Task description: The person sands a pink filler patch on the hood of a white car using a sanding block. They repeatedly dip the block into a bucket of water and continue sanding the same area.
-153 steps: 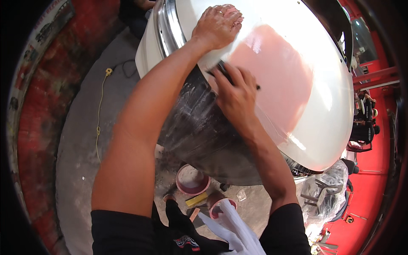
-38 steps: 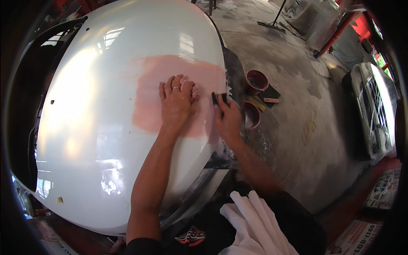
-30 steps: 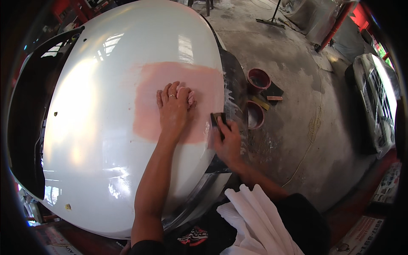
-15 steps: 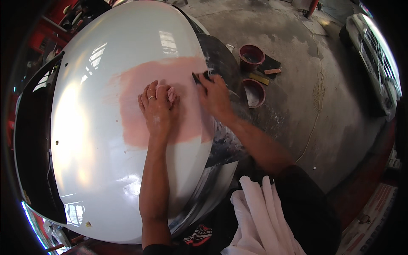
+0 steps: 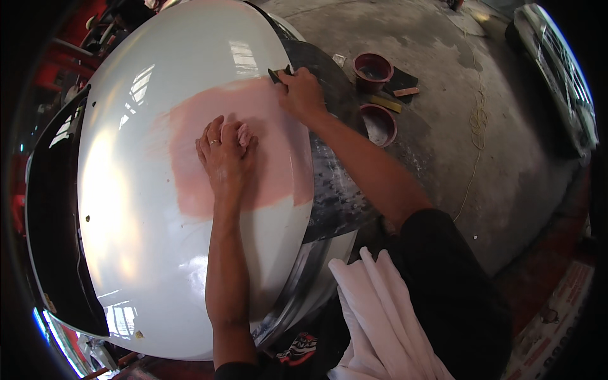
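A glossy white car panel (image 5: 158, 266), probably a hood, spreads out below me with a pink patch (image 5: 266, 183) of filler-like coating on it. My left hand (image 5: 224, 158) rests on this patch, its fingers closed round a crumpled pink cloth (image 5: 244, 134). At the patch's far right corner, by the panel's edge, my right hand (image 5: 304, 96) grips a dark sheet (image 5: 276, 76) that looks like folded sandpaper and presses it to the surface. Part of the sheet is hidden by the fingers.
Right of the panel, two dark red tubs (image 5: 372, 71) stand on the concrete floor (image 5: 437, 171), near a yellowish block (image 5: 385, 103) and an orange-pink block (image 5: 406, 92). A thin cord (image 5: 479, 120) trails farther right. A white cloth (image 5: 380, 310) hangs at my front.
My right hand has slid away from me and slightly left along the panel's edge, carrying the dark sheet. My left hand stays on the pink patch with the cloth; the view has shifted a little.
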`<control>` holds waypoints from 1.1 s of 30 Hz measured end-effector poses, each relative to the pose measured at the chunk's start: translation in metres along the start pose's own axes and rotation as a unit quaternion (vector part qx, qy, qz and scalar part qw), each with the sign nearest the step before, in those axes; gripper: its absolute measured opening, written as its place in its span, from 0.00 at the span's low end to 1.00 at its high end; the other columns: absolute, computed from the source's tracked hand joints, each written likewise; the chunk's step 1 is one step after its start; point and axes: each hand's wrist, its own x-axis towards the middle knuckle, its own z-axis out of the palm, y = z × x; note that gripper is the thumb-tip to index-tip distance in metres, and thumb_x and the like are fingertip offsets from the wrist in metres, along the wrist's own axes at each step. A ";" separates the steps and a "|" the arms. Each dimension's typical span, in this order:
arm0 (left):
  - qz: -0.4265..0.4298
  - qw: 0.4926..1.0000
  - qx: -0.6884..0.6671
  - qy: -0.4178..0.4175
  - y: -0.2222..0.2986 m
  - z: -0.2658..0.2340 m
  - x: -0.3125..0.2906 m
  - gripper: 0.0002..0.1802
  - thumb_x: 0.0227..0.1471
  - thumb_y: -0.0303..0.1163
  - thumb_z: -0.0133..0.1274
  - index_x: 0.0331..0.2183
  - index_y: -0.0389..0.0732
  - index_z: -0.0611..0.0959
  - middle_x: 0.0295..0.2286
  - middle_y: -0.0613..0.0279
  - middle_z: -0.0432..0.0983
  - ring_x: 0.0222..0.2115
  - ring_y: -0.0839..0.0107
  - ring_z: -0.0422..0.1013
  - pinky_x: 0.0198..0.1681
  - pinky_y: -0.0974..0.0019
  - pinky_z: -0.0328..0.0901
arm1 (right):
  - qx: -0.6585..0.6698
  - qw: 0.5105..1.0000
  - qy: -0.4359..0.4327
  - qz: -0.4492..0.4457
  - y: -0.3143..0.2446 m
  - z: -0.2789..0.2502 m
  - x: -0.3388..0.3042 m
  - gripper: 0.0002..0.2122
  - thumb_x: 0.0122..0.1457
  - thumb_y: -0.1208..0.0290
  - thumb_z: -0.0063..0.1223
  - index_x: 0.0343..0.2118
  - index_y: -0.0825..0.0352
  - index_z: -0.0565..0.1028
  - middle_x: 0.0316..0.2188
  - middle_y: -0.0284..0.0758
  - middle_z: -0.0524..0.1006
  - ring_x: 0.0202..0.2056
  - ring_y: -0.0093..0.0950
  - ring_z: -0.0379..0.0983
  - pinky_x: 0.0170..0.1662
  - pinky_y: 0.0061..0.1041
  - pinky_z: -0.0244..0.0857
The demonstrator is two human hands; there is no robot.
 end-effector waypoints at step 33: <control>-0.010 1.000 -0.006 0.013 -0.001 -0.006 -0.005 0.20 0.51 0.35 0.67 0.46 0.45 0.82 0.57 0.48 0.72 0.60 0.47 0.65 0.64 0.42 0.55 | -0.007 0.998 -0.001 0.063 -0.005 -0.013 -0.036 0.18 0.64 0.62 0.55 0.50 0.68 0.83 0.38 0.52 0.77 0.41 0.49 0.76 0.47 0.44 0.71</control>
